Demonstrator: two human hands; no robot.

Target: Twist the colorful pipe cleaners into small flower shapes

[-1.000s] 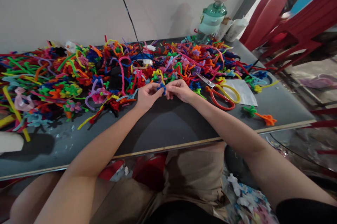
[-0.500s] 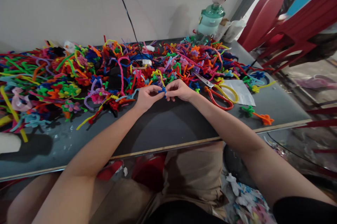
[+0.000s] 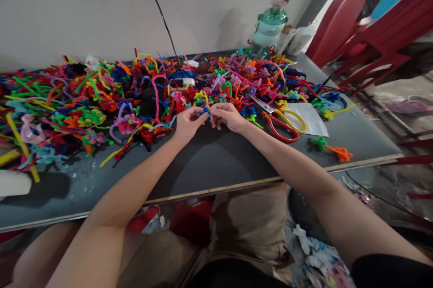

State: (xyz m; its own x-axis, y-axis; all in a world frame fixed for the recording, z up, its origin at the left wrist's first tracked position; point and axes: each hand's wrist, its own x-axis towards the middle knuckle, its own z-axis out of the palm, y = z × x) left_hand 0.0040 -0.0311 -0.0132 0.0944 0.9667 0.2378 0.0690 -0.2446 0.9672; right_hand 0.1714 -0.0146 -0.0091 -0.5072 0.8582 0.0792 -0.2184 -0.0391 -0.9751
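Observation:
My left hand (image 3: 187, 122) and my right hand (image 3: 228, 116) meet at the middle of the dark table (image 3: 216, 166). Between the fingertips of both sits a small blue pipe-cleaner flower (image 3: 205, 112), pinched from each side. Just beyond the hands lies a wide heap of coloured pipe cleaners and pipe-cleaner flowers (image 3: 101, 98), stretching from the left edge to the back right.
Red-and-yellow-handled scissors (image 3: 282, 123) lie right of my right hand, beside a white sheet (image 3: 313, 119). An orange flower with a green stem (image 3: 334, 149) rests near the right edge. A green bottle (image 3: 270, 26) and cups (image 3: 299, 35) stand at the back; red chairs (image 3: 341, 22) are beyond.
Both hands have shifted slightly away from me and toward the heap, still pinching the blue piece. Nothing else on the table has moved.

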